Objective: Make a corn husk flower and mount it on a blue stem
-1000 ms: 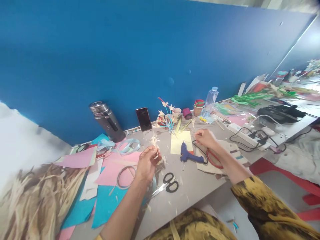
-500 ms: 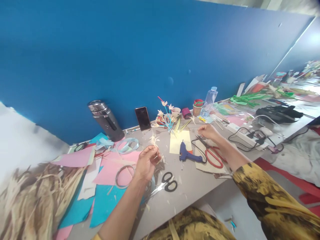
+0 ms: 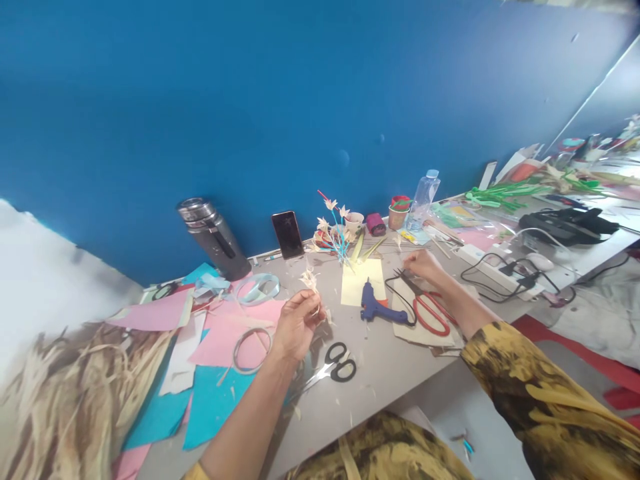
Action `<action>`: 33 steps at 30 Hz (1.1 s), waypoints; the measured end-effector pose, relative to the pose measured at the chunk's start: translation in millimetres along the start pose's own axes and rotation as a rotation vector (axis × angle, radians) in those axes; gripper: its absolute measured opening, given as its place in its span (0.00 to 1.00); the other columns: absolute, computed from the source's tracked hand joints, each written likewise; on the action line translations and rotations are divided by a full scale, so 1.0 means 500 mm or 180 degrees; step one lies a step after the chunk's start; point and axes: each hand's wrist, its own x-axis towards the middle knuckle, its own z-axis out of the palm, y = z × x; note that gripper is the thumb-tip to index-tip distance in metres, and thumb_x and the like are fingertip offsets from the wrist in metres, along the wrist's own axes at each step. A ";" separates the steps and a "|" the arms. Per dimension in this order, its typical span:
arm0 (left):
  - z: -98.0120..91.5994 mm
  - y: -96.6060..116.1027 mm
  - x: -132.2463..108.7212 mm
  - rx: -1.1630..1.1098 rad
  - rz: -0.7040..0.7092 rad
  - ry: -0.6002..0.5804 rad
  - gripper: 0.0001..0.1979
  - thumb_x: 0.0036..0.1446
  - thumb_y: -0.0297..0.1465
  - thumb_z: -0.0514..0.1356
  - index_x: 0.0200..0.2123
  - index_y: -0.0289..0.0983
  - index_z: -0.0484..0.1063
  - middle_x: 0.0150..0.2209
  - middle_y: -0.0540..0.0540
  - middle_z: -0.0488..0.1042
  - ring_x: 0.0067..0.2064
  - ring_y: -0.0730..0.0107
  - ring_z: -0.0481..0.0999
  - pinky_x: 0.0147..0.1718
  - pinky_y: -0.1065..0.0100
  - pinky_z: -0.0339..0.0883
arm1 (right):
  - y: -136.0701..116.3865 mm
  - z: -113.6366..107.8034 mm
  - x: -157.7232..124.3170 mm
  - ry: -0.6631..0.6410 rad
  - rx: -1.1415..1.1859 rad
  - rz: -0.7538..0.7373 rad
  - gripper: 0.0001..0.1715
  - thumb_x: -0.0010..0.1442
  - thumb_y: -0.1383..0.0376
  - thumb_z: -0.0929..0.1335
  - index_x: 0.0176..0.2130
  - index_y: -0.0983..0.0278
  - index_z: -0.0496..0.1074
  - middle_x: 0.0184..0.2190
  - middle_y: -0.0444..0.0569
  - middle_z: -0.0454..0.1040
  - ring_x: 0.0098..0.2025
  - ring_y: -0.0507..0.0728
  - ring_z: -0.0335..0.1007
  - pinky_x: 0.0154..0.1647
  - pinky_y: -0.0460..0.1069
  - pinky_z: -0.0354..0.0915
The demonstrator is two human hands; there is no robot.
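Pinched upright in my left hand (image 3: 300, 321) is a small cream flower (image 3: 309, 279) with thin pointed petals, like dried husk. My right hand (image 3: 424, 265) reaches to the back right, fingers pressed together; what they hold is too small to make out. Another pale flower (image 3: 399, 241) shows just beyond those fingertips. Below that hand lie red-handled scissors (image 3: 431, 313), blades towards the wall. A blue glue gun (image 3: 380, 307) rests between my hands, partly on a yellow paper sheet (image 3: 353, 288). Black-handled scissors (image 3: 340, 363) lie right of my left forearm.
Against the blue wall stand a dark flask (image 3: 215, 240), a phone (image 3: 287, 235), several flowers on blue stems (image 3: 340, 233) and a plastic bottle (image 3: 423, 200). Dried husks (image 3: 85, 400) and coloured papers (image 3: 215, 400) cover the left. A power strip (image 3: 493, 270) with cables lies right.
The view has shifted slightly. My right hand has moved a little to the right, and the pale flower near its fingertips has shifted right too. My left hand still holds its flower.
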 end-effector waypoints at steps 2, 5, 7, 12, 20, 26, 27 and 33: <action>0.000 0.001 -0.001 -0.0046 -0.0009 -0.0018 0.13 0.42 0.33 0.73 0.25 0.37 0.71 0.23 0.53 0.70 0.26 0.75 0.69 0.30 0.71 0.66 | -0.014 -0.009 -0.015 -0.0017 -0.0045 0.0153 0.11 0.61 0.63 0.72 0.41 0.69 0.76 0.40 0.53 0.78 0.39 0.58 0.76 0.38 0.52 0.71; 0.001 0.001 -0.003 -0.0154 -0.0030 -0.0083 0.12 0.42 0.32 0.73 0.26 0.37 0.72 0.24 0.52 0.71 0.27 0.75 0.70 0.30 0.70 0.66 | -0.051 -0.029 -0.055 0.0155 0.0028 0.0059 0.03 0.53 0.68 0.73 0.29 0.67 0.77 0.30 0.52 0.78 0.36 0.60 0.75 0.33 0.49 0.65; 0.003 0.001 -0.004 -0.0216 -0.0043 -0.0166 0.12 0.43 0.31 0.72 0.25 0.36 0.72 0.25 0.51 0.71 0.27 0.75 0.70 0.31 0.69 0.66 | -0.086 -0.038 -0.099 0.0158 0.0218 -0.0193 0.04 0.52 0.65 0.71 0.31 0.64 0.78 0.31 0.51 0.79 0.36 0.59 0.74 0.32 0.48 0.63; 0.015 0.001 -0.013 -0.0174 -0.0047 -0.0376 0.12 0.42 0.33 0.73 0.25 0.34 0.74 0.24 0.50 0.70 0.27 0.75 0.69 0.30 0.69 0.64 | -0.184 0.001 -0.251 -0.0659 0.0929 -0.0819 0.16 0.52 0.53 0.72 0.32 0.63 0.79 0.26 0.45 0.77 0.27 0.53 0.68 0.27 0.46 0.61; 0.020 -0.003 -0.022 0.0055 -0.0056 -0.0473 0.12 0.42 0.33 0.74 0.23 0.34 0.76 0.21 0.50 0.71 0.25 0.76 0.68 0.30 0.70 0.62 | -0.279 0.083 -0.361 -0.1916 0.2988 -0.0441 0.20 0.47 0.53 0.77 0.36 0.65 0.78 0.22 0.40 0.65 0.22 0.46 0.49 0.20 0.44 0.43; 0.026 0.001 -0.027 0.0338 0.0005 -0.0431 0.13 0.40 0.36 0.75 0.23 0.34 0.78 0.21 0.49 0.72 0.25 0.75 0.68 0.30 0.70 0.61 | -0.289 0.075 -0.364 -0.2111 0.3377 -0.0355 0.20 0.45 0.54 0.79 0.30 0.65 0.73 0.23 0.38 0.61 0.21 0.45 0.45 0.21 0.45 0.38; 0.027 0.001 -0.028 0.0365 0.0012 -0.0446 0.13 0.40 0.36 0.75 0.23 0.33 0.78 0.21 0.49 0.72 0.25 0.75 0.68 0.30 0.70 0.61 | -0.289 0.075 -0.364 -0.2153 0.3402 -0.0373 0.20 0.46 0.55 0.78 0.29 0.65 0.72 0.23 0.39 0.61 0.21 0.45 0.45 0.21 0.45 0.38; 0.024 -0.005 -0.027 0.0406 -0.0004 -0.0440 0.12 0.41 0.35 0.74 0.24 0.34 0.78 0.21 0.49 0.72 0.25 0.75 0.68 0.30 0.70 0.61 | -0.284 0.081 -0.363 -0.2207 0.3390 -0.0353 0.20 0.46 0.55 0.78 0.29 0.64 0.70 0.23 0.39 0.62 0.21 0.46 0.46 0.22 0.46 0.38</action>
